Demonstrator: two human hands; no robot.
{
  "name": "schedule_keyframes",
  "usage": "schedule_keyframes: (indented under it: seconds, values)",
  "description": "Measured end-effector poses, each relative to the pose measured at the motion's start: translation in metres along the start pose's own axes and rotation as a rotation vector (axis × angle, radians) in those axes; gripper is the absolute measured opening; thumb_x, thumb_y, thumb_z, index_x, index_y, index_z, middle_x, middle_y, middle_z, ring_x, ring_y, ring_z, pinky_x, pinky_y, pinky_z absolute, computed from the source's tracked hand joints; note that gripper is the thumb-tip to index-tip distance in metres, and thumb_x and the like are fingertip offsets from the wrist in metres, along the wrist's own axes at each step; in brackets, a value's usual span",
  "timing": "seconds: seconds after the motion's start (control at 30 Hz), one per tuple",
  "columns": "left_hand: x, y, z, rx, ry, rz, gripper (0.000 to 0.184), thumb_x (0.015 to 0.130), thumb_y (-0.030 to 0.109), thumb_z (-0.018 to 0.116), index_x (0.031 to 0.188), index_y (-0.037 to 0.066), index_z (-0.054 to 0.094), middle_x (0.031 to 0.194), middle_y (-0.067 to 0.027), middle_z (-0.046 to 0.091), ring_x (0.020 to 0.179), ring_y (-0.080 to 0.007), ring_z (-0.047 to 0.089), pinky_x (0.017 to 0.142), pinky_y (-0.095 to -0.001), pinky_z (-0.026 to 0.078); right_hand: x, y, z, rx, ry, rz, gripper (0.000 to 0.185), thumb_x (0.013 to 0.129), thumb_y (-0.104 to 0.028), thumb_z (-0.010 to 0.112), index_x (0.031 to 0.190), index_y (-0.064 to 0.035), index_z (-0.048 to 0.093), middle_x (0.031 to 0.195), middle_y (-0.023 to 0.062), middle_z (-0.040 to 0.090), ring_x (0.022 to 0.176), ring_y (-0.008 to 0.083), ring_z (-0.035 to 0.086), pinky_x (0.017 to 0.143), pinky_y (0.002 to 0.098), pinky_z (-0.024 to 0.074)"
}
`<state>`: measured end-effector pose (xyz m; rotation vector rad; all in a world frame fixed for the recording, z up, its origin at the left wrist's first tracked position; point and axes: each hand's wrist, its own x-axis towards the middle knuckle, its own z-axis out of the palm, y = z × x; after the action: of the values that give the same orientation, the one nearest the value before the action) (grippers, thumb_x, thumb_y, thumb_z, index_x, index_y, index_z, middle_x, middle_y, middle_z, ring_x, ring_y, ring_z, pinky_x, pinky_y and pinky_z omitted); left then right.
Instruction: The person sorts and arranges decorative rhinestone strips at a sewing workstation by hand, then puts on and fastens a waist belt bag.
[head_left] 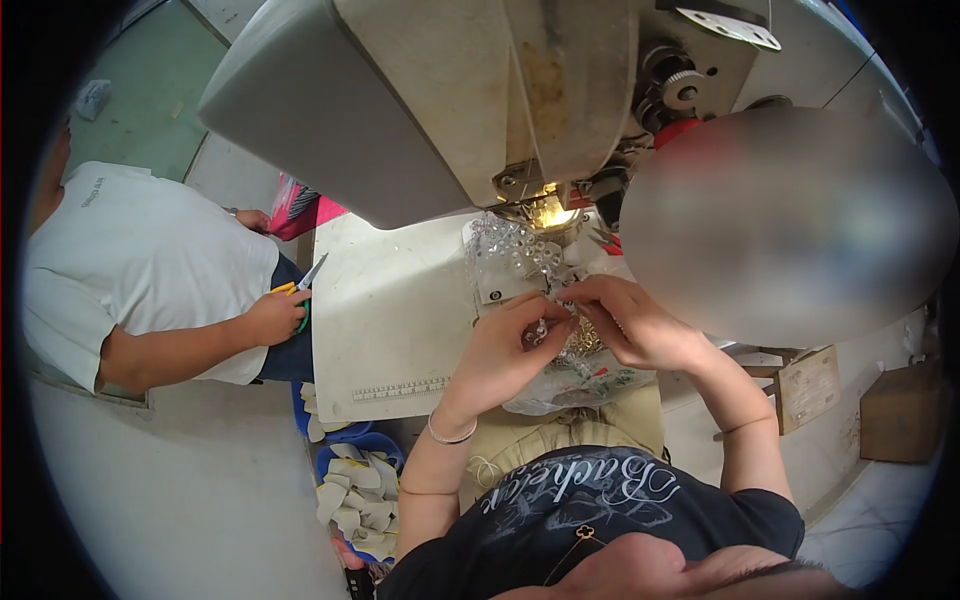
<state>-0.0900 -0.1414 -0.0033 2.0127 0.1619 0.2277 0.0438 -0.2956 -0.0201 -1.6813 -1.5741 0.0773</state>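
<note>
My left hand [505, 350] and my right hand [635, 325] are close together at the front edge of the sewing machine table [400, 300]. Both have thumb and fingers pinched. Between the fingertips is something small and shiny, too small to name. Just beneath them lie gold-coloured small metal pieces [588, 338] and a clear plastic bag [545, 395] with printing, near my lap. Past my left hand, shiny round metal pieces [520, 245] lie in and around clear plastic under the lit needle area [550, 210].
The sewing machine head [440, 90] overhangs the table. A ruler strip [400, 389] marks the left front edge. Blue baskets [385, 445] of pale cut pieces stand below. At left, a person [170, 270] holds scissors [305, 285]. Cardboard boxes [900, 415] sit at right.
</note>
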Motion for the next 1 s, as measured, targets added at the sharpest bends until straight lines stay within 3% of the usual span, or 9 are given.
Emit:
schedule_keyframes:
  seconds: [0.07,0.17,0.4,0.5,0.6,0.7,0.8,0.9,1.0]
  values:
    - [-0.001,0.003,0.001,0.042,0.013,0.012,0.014,0.085,0.009,0.064,0.094,-0.002,0.064,0.079,-0.0016,0.058,0.063,-0.0052,0.045,0.056,-0.0228,0.036,-0.002,0.003,0.003,0.002,0.032,-0.018,0.033,0.082,0.004,0.056,0.115,-0.0039,0.054,0.097,0.0123,0.063,0.086,0.0320,0.065,0.067,0.0402,0.0518]
    - [0.000,0.006,0.005,0.042,0.071,-0.112,0.023,0.087,0.018,0.063,0.102,0.001,0.062,0.083,-0.0094,0.062,0.060,-0.0194,0.053,0.060,-0.0324,0.044,0.000,0.004,0.003,0.071,0.055,-0.040,0.032,0.083,0.004,0.055,0.114,-0.0033,0.054,0.100,0.0131,0.063,0.089,0.0325,0.064,0.069,0.0394,0.0518]
    - [0.001,-0.004,-0.005,0.000,-0.038,-0.021,0.026,0.086,0.017,0.066,0.106,0.001,0.062,0.080,-0.0089,0.061,0.063,-0.0145,0.051,0.061,-0.0295,0.043,-0.001,0.005,0.001,0.255,0.037,-0.048,0.031,0.084,0.005,0.053,0.114,-0.0021,0.055,0.103,0.0147,0.064,0.091,0.0325,0.065,0.074,0.0368,0.0521]
    - [0.002,-0.004,-0.012,-0.030,-0.095,-0.026,0.021,0.085,0.013,0.067,0.101,0.000,0.064,0.081,-0.0055,0.061,0.067,-0.0100,0.052,0.063,-0.0260,0.042,-0.002,0.002,-0.003,0.356,-0.002,0.034,0.028,0.086,0.001,0.055,0.114,-0.0030,0.055,0.101,0.0132,0.065,0.087,0.0266,0.066,0.073,0.0343,0.0516]
    - [0.002,-0.002,-0.012,-0.176,-0.116,-0.082,0.015,0.084,0.006,0.067,0.097,-0.002,0.066,0.083,-0.0011,0.061,0.073,-0.0063,0.053,0.066,-0.0217,0.042,-0.001,-0.007,-0.006,0.469,-0.031,0.311,0.023,0.086,-0.001,0.060,0.108,0.0002,0.056,0.096,0.0100,0.065,0.084,0.0171,0.064,0.072,0.0301,0.0511]
    - [0.002,-0.002,-0.013,-0.262,-0.126,-0.115,0.016,0.084,0.007,0.068,0.098,-0.002,0.065,0.085,-0.0006,0.062,0.074,-0.0055,0.053,0.066,-0.0215,0.043,0.003,-0.003,-0.009,0.580,-0.153,0.306,0.021,0.090,-0.009,0.059,0.109,-0.0042,0.055,0.096,0.0067,0.064,0.080,0.0143,0.062,0.069,0.0291,0.0496]
    - [0.004,0.000,-0.017,-0.328,-0.137,-0.135,0.019,0.084,0.010,0.068,0.099,-0.002,0.064,0.086,-0.0018,0.065,0.074,-0.0053,0.054,0.065,-0.0223,0.044,0.003,0.000,-0.009,0.740,-0.071,0.340,0.018,0.090,-0.009,0.059,0.107,-0.0045,0.054,0.089,0.0053,0.063,0.076,0.0128,0.061,0.068,0.0285,0.0489]
    - [0.012,0.014,-0.024,-0.190,-0.073,-0.087,0.018,0.085,0.010,0.067,0.098,-0.001,0.065,0.083,-0.0021,0.064,0.070,-0.0054,0.053,0.063,-0.0222,0.043,0.017,0.002,-0.012,0.706,0.056,0.235,0.017,0.088,-0.006,0.060,0.103,-0.0035,0.053,0.085,0.0062,0.061,0.071,0.0131,0.058,0.061,0.0279,0.0465]
    - [0.028,0.027,-0.032,0.161,0.040,0.032,0.015,0.085,0.008,0.065,0.096,-0.001,0.066,0.082,-0.0010,0.063,0.067,-0.0038,0.050,0.060,-0.0210,0.042,0.032,0.019,-0.015,0.240,0.070,-0.030,0.017,0.084,-0.005,0.064,0.098,-0.0030,0.054,0.082,0.0080,0.058,0.066,0.0178,0.057,0.054,0.0311,0.0444]
